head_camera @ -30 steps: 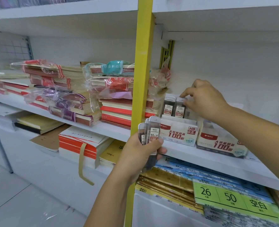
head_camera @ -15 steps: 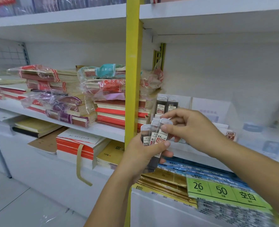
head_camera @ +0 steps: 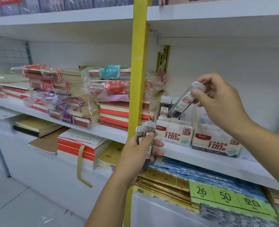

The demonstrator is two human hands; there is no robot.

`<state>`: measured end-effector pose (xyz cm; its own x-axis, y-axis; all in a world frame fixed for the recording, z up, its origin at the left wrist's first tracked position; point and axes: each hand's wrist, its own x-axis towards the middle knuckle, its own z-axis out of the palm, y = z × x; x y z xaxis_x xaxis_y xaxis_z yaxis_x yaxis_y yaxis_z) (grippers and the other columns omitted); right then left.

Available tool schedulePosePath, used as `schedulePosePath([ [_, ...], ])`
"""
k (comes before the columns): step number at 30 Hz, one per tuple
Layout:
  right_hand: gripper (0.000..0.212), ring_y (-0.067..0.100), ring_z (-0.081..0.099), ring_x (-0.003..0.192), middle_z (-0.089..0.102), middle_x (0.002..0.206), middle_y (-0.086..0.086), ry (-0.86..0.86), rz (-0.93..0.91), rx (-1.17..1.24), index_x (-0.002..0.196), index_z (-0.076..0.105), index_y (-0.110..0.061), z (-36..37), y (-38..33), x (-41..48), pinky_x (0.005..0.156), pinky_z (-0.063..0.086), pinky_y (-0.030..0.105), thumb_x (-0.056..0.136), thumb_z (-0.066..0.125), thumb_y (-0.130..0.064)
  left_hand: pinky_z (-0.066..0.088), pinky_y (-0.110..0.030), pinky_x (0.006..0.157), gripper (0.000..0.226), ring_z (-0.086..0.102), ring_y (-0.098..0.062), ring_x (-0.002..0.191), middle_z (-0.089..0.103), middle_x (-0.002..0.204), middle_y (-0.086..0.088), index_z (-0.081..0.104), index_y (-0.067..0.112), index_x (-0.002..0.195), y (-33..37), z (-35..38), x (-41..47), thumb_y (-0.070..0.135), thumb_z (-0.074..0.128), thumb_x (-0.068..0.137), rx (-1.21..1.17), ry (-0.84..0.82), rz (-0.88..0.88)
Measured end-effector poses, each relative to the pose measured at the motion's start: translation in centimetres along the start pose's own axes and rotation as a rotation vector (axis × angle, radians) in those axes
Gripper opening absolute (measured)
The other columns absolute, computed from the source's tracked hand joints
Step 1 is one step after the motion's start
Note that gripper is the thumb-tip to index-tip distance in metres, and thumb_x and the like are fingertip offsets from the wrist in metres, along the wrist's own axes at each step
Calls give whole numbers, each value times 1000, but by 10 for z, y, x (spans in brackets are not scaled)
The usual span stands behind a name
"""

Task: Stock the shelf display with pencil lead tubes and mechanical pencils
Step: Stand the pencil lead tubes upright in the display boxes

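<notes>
Right hand (head_camera: 220, 102) pinch on tube (head_camera: 183, 102) above box (head_camera: 173, 133); left hand (head_camera: 135, 154) round spares (head_camera: 142, 129) (shelf edge (head_camera: 201, 159))

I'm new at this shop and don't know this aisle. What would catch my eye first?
The bright yellow upright down the middle of the shelving stands out first. Just right of it, the right hand pinches a tilted lead tube above the white display box on the middle shelf, while the left hand grips more tubes lower down. Plastic-wrapped notebook stacks sit on the shelf to the left.
</notes>
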<state>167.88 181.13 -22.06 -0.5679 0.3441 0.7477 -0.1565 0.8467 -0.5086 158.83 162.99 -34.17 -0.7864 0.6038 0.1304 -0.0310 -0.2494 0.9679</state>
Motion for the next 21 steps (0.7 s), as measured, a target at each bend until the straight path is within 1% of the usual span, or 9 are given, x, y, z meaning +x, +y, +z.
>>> schedulePosePath([
  [1, 12, 4, 64, 75, 64, 89, -12, -12, -51, -117, 98, 53, -34, 1, 1, 6, 63, 49, 17, 94, 61, -25, 40, -29, 57, 20, 59, -19, 65, 79, 87, -7, 74, 37, 87, -1, -1, 1, 44, 57, 97, -4, 11, 13],
  [2, 12, 6, 61, 77, 63, 90, -11, -32, -100, -231, 103, 54, -31, 3, 3, 12, 65, 46, 19, 94, 61, -25, 42, -28, 56, 21, 62, -18, 66, 79, 87, -6, 74, 34, 89, -1, -2, 3, 44, 58, 97, -11, 22, 26],
  [4, 16, 11, 55, 76, 62, 92, -6, -89, -193, -415, 110, 55, -22, 11, 8, 18, 65, 40, 23, 95, 59, -25, 48, -22, 50, 20, 68, -12, 62, 79, 88, -4, 71, 26, 101, -1, -5, 5, 40, 58, 98, -33, 31, 50],
  [6, 18, 16, 55, 80, 63, 96, -1, -146, -251, -534, 112, 55, -18, 19, 12, 21, 66, 40, 27, 96, 58, -24, 51, -17, 50, 22, 73, -10, 65, 79, 89, -2, 67, 22, 109, -2, -7, 6, 39, 57, 99, -33, 23, 65],
  [9, 18, 19, 56, 80, 65, 96, 2, -208, -247, -574, 111, 54, -18, 26, 17, 26, 67, 42, 31, 95, 58, -24, 58, -20, 60, 21, 77, -15, 79, 80, 93, 1, 66, 25, 109, -4, -9, 7, 40, 57, 97, -20, -5, 79],
  [12, 22, 16, 59, 78, 62, 91, -3, -248, -129, -484, 111, 51, -22, 32, 20, 34, 66, 47, 33, 93, 62, -28, 58, -21, 63, 22, 77, -16, 83, 79, 95, 2, 66, 26, 111, -5, -11, 8, 40, 58, 97, -7, -21, 80],
  [14, 21, 14, 60, 79, 62, 90, -5, -257, -61, -436, 105, 50, -25, 36, 23, 40, 66, 50, 33, 91, 65, -29, 58, -21, 64, 23, 77, -16, 84, 79, 96, 3, 66, 26, 113, -5, -12, 9, 40, 58, 97, -4, -24, 74],
  [17, 21, 17, 55, 89, 58, 98, -2, -258, -90, -584, 97, 55, -23, 41, 33, 44, 70, 45, 33, 86, 71, -30, 58, -21, 63, 21, 77, -16, 85, 79, 97, 3, 65, 27, 113, -4, -12, 9, 39, 58, 97, -10, -28, 71],
  [21, 24, 20, 47, 104, 44, 103, -2, -259, -79, -699, 108, 65, -20, 40, 39, 40, 79, 41, 33, 88, 69, -31, 59, -21, 63, 22, 77, -16, 86, 79, 97, 2, 63, 27, 114, -3, -11, 6, 39, 61, 96, -25, -50, 60],
])
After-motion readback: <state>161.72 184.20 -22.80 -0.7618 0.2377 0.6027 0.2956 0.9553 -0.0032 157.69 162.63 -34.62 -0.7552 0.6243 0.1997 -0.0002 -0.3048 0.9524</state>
